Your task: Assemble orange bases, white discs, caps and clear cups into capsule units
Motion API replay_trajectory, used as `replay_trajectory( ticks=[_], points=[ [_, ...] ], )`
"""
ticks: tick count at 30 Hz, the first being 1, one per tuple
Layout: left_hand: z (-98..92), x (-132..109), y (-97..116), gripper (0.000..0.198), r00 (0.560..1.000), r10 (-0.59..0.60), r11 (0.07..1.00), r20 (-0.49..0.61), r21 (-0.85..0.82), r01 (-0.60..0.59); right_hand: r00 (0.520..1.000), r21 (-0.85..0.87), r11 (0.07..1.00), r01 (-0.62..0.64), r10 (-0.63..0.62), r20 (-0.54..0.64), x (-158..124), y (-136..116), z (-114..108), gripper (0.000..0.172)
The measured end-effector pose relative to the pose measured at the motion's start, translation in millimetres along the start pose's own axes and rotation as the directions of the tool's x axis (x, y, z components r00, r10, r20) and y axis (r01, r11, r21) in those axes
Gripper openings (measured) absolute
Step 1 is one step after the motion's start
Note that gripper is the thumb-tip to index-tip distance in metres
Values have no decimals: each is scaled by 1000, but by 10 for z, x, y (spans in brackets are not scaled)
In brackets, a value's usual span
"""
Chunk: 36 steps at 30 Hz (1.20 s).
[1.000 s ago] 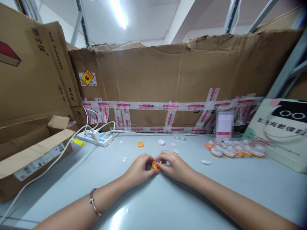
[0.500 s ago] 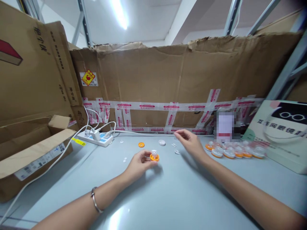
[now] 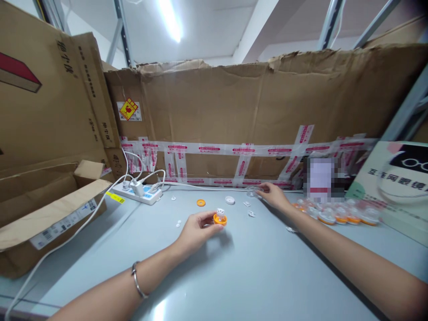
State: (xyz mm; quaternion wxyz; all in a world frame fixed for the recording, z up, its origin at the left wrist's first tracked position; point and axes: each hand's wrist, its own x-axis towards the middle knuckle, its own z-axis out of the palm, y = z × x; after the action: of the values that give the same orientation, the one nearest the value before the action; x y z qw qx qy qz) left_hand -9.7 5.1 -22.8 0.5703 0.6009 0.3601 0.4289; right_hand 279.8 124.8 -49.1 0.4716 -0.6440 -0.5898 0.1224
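Note:
My left hand (image 3: 199, 226) pinches a small orange round base (image 3: 220, 220) between thumb and fingers, held upright just above the table. A white toothed part (image 3: 220, 212) stands on a clear piece in the middle of that base. At the back of the table, the fingertips of my right hand (image 3: 271, 194) close on the edge of a clear plastic dome (image 3: 251, 191); its outline is faint. Between the two hands lie small white parts (image 3: 251, 214) and a white ring (image 3: 230, 200). An orange ring (image 3: 201, 203) rests behind my left hand.
Several orange-and-white pieces with clear domes (image 3: 341, 216) stand grouped at the right, partly behind my right forearm. A white power strip (image 3: 137, 192) with cables and an open cardboard box (image 3: 56, 218) occupy the left. A large taped carton (image 3: 207, 111) walls off the back.
My right hand has shifted slightly right and down, its fingertips now at the clear dome. My left hand keeps its hold on the orange base. The view has turned a little left.

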Motion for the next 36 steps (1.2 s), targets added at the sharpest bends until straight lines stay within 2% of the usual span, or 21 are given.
replay_trajectory(
  ticks=[4,7,8,9,11,14,16,22,27,36],
  points=[
    [-1,-1,-3,39,999,7,998,-54,-56,-10,997,53,998,23,-18,-78,-58,-223,-147,16],
    [15,-13,20,34,999,-15,997,-53,-75,11,996,139,987,77,-69,-64,-252,-594,-270,27],
    [22,-19,31,33,999,-26,997,-46,-78,22,995,192,976,99,-96,-23,-353,-746,-296,29],
    [29,-26,42,34,999,-33,996,-39,-81,30,985,314,944,102,-141,103,-467,-901,-313,31],
    [41,-39,62,36,999,-43,996,-25,-85,41,931,450,890,77,-226,288,-705,-1183,-319,32],
    [53,-54,86,38,999,-44,997,-19,-68,42,848,494,868,43,-293,442,-981,-1436,-290,30],
    [53,-59,92,37,999,-37,998,-21,-46,36,824,497,866,45,-313,471,-1064,-1481,-265,29],
    [45,-53,75,39,999,-37,999,1,-24,37,819,472,878,73,-323,474,-1060,-1444,-246,27],
    [49,-55,58,38,1000,-8,1000,22,-27,9,787,452,890,60,-321,527,-1107,-1468,-215,20],
    [56,-59,65,43,1000,-8,999,-9,-50,7,781,444,892,83,-336,527,-1117,-1433,-150,17]
  ],
)
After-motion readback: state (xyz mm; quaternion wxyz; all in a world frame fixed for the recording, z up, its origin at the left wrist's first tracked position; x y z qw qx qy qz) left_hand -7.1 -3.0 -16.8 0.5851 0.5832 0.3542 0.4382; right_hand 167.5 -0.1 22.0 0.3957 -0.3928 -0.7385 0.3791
